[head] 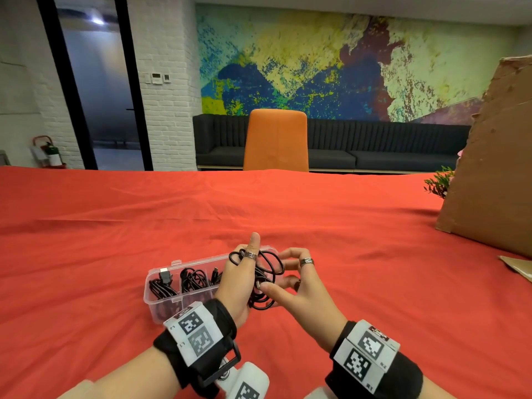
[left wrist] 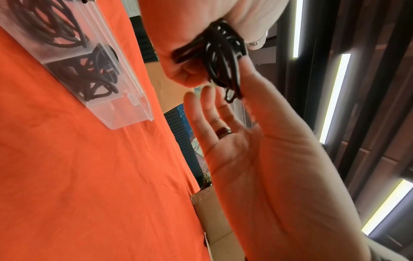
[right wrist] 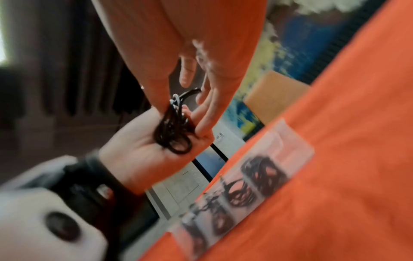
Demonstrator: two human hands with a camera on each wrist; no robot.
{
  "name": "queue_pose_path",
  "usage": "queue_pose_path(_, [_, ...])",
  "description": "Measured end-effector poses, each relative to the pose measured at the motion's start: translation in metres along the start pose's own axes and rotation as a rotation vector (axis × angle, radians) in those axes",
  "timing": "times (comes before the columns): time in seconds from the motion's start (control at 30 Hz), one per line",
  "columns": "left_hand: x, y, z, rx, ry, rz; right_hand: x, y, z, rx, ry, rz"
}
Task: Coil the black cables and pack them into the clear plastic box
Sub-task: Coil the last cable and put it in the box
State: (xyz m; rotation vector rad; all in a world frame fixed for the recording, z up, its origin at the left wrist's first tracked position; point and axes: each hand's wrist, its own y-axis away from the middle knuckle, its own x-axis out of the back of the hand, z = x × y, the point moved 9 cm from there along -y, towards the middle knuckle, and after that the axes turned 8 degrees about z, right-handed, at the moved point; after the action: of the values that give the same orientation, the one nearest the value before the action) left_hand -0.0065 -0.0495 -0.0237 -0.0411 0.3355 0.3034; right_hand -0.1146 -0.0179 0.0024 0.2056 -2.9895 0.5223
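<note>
A coil of black cable (head: 260,302) hangs in my left hand (head: 239,280), which holds it just right of the clear plastic box (head: 159,312), thumb pointing up. In the left wrist view the cable (left wrist: 223,58) loops round that hand (left wrist: 185,74). My right hand (head: 305,300) meets the coil from the right, thumb by the plug end and fingertips on the loops. From the right wrist the cable (right wrist: 173,136) lies in the left palm (right wrist: 134,153). The box stands open on the red cloth, and several of its compartments hold coiled black cables.
A red cloth (head: 288,211) covers the table. A big cardboard box (head: 489,154) stands at the right edge with a small plant (head: 437,182) behind it and a flat cardboard piece (head: 518,266) nearer. An orange chair (head: 276,139) faces the far side.
</note>
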Motion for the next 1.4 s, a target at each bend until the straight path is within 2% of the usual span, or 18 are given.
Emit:
queue_pose_path(0.13, [-0.003, 0.003, 0.001, 0.036, 0.022, -0.019, -0.001, 0.008, -0.018, 0.253, 0.262, -0.003])
queue_pose_path(0.27, [0.000, 0.000, 0.000, 0.026, -0.014, -0.007, 0.009, 0.001, -0.022, 0.285, 0.261, 0.079])
queue_pose_path(0.47, [-0.001, -0.001, -0.007, 0.091, -0.104, -0.056, 0.000, -0.001, -0.028, 0.415, 0.560, 0.019])
queue_pose_path(0.6, [-0.002, -0.004, -0.010, 0.123, -0.159, -0.083, 0.000, -0.010, -0.024, 0.286, 0.345, -0.017])
queue_pose_path(0.77, [-0.006, -0.006, -0.014, 0.118, -0.166, -0.099, 0.002, -0.021, -0.024, 0.301, 0.427, -0.021])
queue_pose_path(0.87, [-0.010, -0.006, -0.014, 0.140, -0.161, -0.133, 0.002, -0.027, -0.010, 0.190, 0.356, -0.060])
queue_pose_path(1.07, [-0.019, -0.003, -0.009, 0.129, -0.135, -0.162, 0.005, -0.031, 0.001, 0.035, 0.119, -0.014])
queue_pose_path(1.23, [-0.007, -0.010, -0.018, 0.133, -0.168, -0.083, 0.004, -0.031, 0.005, 0.061, 0.257, -0.055])
queue_pose_path(1.33, [-0.011, -0.008, -0.017, 0.154, -0.193, -0.129, 0.014, -0.036, 0.005, 0.032, 0.201, -0.037])
queue_pose_path(1.4, [-0.018, -0.004, -0.014, 0.167, -0.192, -0.183, 0.011, -0.036, -0.002, 0.039, 0.197, -0.129])
